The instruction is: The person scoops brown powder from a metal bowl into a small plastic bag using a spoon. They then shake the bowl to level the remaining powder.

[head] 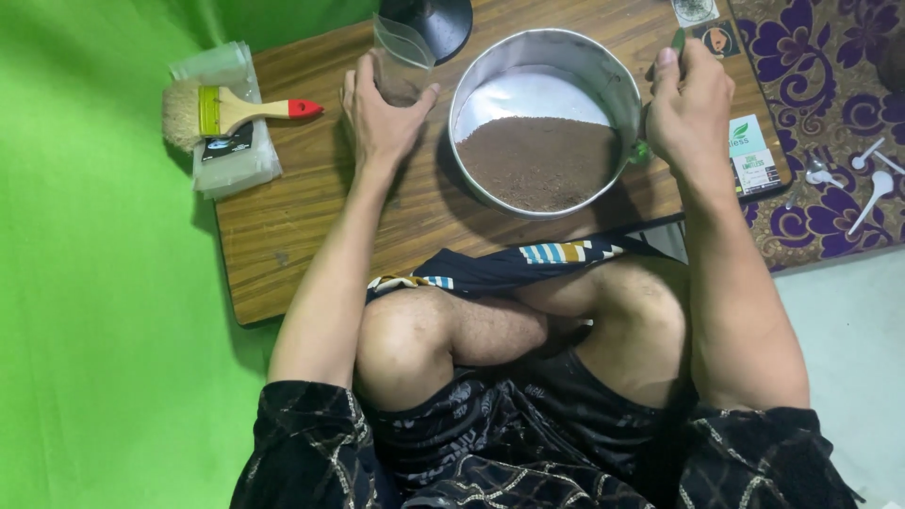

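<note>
The left hand [382, 113] wraps its fingers around a clear cup [401, 58] at ten o'clock of the round pan [603, 71], steadying it upright. The right hand [688, 108], at three o'clock, pinches a green tool [677, 40] beside the brown powder [539, 162].

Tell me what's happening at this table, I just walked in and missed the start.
A person sits cross-legged at a low wooden table. Their left hand grips a clear plastic cup, and their right hand holds a small green-handled tool at the rim of a round metal pan. The pan is partly filled with brown powder. A paintbrush lies on plastic bags at the table's left end.
</note>
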